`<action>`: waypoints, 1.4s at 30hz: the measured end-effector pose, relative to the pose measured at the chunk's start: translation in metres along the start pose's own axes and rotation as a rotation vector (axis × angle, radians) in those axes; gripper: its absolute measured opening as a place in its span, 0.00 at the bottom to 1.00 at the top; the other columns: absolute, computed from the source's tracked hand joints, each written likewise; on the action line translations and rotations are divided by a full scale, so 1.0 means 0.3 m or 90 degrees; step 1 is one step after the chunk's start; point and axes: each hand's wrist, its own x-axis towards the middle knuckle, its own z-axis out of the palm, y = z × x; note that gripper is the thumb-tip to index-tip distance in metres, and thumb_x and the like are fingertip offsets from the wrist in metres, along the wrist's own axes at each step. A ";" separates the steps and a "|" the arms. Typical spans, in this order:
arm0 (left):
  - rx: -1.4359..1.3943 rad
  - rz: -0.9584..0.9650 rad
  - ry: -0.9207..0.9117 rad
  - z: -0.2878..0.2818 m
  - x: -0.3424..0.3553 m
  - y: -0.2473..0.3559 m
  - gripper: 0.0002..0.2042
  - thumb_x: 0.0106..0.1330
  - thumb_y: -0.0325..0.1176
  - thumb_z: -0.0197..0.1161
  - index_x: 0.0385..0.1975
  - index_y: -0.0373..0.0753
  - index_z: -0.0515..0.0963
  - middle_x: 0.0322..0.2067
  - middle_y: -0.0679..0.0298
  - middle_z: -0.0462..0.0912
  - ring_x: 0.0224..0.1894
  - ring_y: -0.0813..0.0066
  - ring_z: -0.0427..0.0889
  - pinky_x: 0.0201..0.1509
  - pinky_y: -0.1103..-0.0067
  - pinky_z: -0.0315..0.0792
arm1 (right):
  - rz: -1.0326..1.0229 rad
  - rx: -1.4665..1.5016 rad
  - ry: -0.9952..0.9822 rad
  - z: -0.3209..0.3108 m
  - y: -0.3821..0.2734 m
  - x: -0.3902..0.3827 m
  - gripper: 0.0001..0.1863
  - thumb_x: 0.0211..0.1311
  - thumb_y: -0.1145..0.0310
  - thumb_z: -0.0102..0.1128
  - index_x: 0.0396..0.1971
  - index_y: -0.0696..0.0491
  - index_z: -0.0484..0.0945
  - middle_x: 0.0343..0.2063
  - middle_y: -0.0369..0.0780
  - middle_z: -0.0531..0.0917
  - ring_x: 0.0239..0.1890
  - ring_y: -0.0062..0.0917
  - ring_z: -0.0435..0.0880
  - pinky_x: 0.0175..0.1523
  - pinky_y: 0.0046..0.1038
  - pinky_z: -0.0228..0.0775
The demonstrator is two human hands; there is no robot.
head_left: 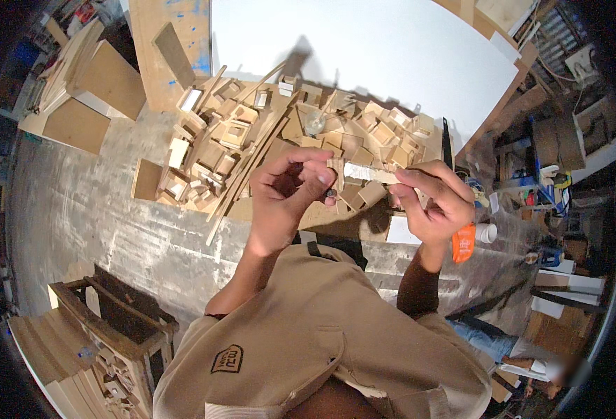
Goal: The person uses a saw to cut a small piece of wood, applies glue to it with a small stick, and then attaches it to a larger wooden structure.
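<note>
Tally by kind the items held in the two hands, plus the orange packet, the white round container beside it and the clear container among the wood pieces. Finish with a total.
Small wooden block, in the left hand: 1
Pale strip, in the right hand: 1
Orange packet: 1
White round container: 1
Clear container: 1
Total: 5

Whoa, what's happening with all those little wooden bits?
A person is holding things up in both hands. The left hand pinches a small wooden block; the right hand holds a pale strip with a white patch. The strip's far end is by the block, but whether they touch is hard to tell. Lots of wooden pieces lie beyond the hands, near a big white board.
</note>
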 end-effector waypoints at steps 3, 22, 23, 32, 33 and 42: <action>0.068 0.038 0.013 0.014 0.001 0.001 0.11 0.63 0.18 0.61 0.45 0.29 0.77 0.29 0.64 0.80 0.29 0.80 0.80 0.31 0.83 0.77 | -0.033 -0.036 0.010 0.000 -0.011 0.031 0.16 0.39 0.83 0.74 0.33 0.57 0.85 0.26 0.42 0.84 0.25 0.22 0.81 0.27 0.20 0.70; -0.229 -0.165 -0.010 0.070 0.070 -0.057 0.12 0.66 0.24 0.57 0.48 0.34 0.76 0.35 0.64 0.81 0.30 0.81 0.81 0.30 0.88 0.78 | 0.161 0.379 0.004 0.011 0.149 -0.063 0.08 0.57 0.84 0.62 0.38 0.65 0.80 0.27 0.47 0.81 0.18 0.24 0.81 0.22 0.23 0.75; -0.243 -0.173 -0.010 0.073 0.072 -0.060 0.11 0.66 0.24 0.57 0.48 0.33 0.76 0.35 0.64 0.81 0.30 0.81 0.80 0.30 0.88 0.78 | 0.169 0.383 0.014 0.006 0.155 -0.067 0.08 0.57 0.84 0.62 0.37 0.65 0.80 0.27 0.47 0.81 0.19 0.24 0.81 0.22 0.23 0.74; -0.244 -0.227 0.034 0.060 0.073 -0.046 0.14 0.66 0.31 0.60 0.49 0.34 0.73 0.33 0.63 0.78 0.26 0.81 0.74 0.25 0.90 0.71 | 0.204 0.391 0.050 0.026 0.125 -0.046 0.07 0.55 0.84 0.62 0.35 0.62 0.83 0.23 0.41 0.83 0.18 0.21 0.81 0.20 0.19 0.69; -0.245 -0.228 0.032 0.054 0.073 -0.044 0.14 0.66 0.31 0.60 0.49 0.34 0.73 0.32 0.63 0.78 0.25 0.81 0.74 0.25 0.90 0.71 | 0.210 0.414 0.063 0.031 0.117 -0.051 0.07 0.55 0.84 0.62 0.35 0.63 0.83 0.23 0.42 0.83 0.18 0.21 0.81 0.20 0.19 0.70; -0.221 -0.203 0.029 -0.007 0.049 -0.005 0.11 0.65 0.30 0.60 0.45 0.34 0.76 0.30 0.66 0.78 0.25 0.82 0.73 0.24 0.89 0.67 | 0.203 0.364 -0.001 0.105 0.078 -0.043 0.08 0.56 0.88 0.57 0.35 0.65 0.80 0.24 0.44 0.81 0.17 0.23 0.80 0.22 0.25 0.76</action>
